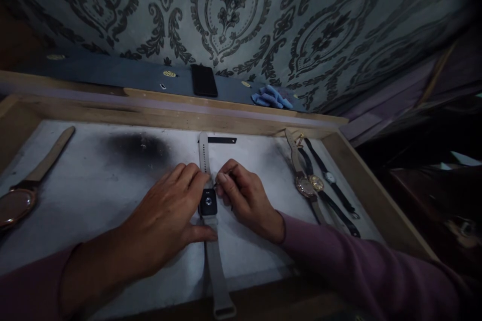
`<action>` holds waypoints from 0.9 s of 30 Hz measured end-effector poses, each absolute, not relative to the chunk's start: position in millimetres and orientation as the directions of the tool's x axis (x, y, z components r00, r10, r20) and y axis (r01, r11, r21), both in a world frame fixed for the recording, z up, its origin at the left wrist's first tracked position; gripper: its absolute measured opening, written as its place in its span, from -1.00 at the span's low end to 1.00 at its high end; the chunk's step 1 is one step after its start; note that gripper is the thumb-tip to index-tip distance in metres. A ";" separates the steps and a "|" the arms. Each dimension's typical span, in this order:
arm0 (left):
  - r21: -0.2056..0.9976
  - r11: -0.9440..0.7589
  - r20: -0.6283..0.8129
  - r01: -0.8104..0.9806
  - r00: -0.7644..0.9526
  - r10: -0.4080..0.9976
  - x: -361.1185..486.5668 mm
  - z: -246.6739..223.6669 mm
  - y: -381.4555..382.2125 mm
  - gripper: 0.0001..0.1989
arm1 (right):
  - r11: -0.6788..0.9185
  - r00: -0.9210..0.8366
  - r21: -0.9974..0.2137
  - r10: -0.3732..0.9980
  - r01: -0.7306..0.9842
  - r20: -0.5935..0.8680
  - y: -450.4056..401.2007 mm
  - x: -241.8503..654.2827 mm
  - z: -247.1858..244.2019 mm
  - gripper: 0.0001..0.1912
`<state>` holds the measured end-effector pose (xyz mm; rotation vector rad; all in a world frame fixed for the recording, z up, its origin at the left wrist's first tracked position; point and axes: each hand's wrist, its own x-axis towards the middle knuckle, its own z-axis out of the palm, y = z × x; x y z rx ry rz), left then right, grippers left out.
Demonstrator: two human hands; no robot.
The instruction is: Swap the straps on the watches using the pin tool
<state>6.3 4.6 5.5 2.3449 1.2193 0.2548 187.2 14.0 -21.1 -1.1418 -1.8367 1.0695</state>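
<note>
A smartwatch (208, 203) with a pale grey strap lies lengthwise on the white sheet inside the wooden tray, with its dark sensor side facing up. My left hand (165, 218) is closed round it, fingertips at the upper strap joint and thumb across the strap just below the case. Close to the right of that upper joint, my right hand (246, 196) pinches a thin, dark tool whose exact kind I cannot make out. Its tip is near the case's upper corner; whether it touches is hard to see. The lower strap (219, 276) runs toward me, ending in a buckle.
Several wristwatches (317, 183) lie at the right, and a large watch (17, 205) lies at the left. A black strip (223, 140) sits behind the smartwatch. Beyond the tray's wooden rim (181, 95) are a phone (204, 80) and a crumpled blue cloth (271, 97).
</note>
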 end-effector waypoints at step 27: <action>0.507 -0.489 -0.034 0.710 0.583 0.812 6.4 4.8 4.1 -0.52 | 0.301 -0.355 -0.881 0.920 0.365 0.167 13.8 186.7 -21.2 -0.81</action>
